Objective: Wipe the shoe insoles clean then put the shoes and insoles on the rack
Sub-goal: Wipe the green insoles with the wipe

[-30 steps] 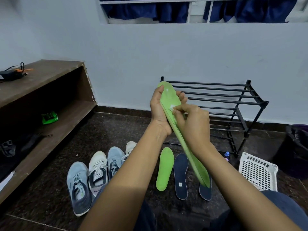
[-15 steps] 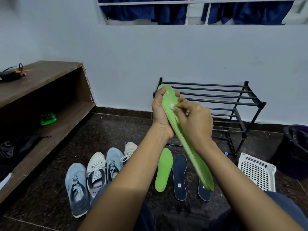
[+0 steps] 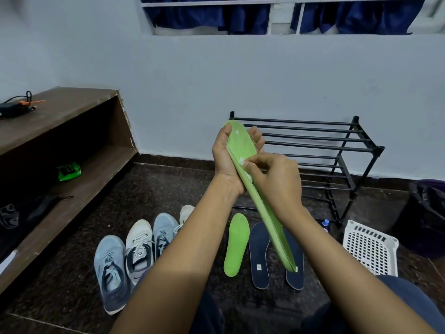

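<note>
Right hand [image 3: 277, 186], wipe [image 3: 241, 162] lower on insole [image 3: 240, 143]; basket [image 3: 370, 247] nearby

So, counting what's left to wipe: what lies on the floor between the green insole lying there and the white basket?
Two navy insoles side by side, the right one partly hidden behind the held green insole; head view.

Left hand [image 3: 226, 165] grips green insole [image 3: 241, 143] — right hand [image 3: 277, 182] pinches white wipe [image 3: 242, 162].
</note>
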A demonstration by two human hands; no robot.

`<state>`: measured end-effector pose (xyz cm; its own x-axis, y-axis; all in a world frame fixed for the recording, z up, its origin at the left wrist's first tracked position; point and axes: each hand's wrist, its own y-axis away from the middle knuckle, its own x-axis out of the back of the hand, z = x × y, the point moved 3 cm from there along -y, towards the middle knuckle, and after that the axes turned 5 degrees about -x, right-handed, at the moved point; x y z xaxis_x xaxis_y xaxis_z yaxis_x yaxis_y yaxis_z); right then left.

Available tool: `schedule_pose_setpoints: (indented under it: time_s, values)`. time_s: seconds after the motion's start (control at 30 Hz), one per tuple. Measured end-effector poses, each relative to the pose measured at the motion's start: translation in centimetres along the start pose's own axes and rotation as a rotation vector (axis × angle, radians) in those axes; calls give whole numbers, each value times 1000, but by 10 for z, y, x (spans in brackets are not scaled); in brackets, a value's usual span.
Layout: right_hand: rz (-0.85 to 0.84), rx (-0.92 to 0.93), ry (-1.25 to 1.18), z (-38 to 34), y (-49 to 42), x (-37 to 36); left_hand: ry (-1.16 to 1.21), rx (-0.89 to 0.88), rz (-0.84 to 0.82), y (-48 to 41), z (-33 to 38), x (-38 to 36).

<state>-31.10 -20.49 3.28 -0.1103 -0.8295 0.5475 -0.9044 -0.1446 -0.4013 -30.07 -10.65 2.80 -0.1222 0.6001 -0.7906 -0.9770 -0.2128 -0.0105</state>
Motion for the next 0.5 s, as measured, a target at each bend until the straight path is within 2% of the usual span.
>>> schedule_pose_setpoints:
  time_s: [0.13,0.27,0.33,0.4,0.5]
  values:
    - [143,88,205,-3,-7,4,-43,54,-5,5,-9,-4]
    - [346,230,315,-7,-13,4,-58,104,-29,8,-15,-6]
    - [390,250,326,-10,-13,6,-57,107,-35,8,-15,-6]
    - [332,201,278,-10,-13,7,-46,95,-29,7,-13,-5]
    - [128,55,176,-6,-8,3,4,43,-17,3,-6,-2]
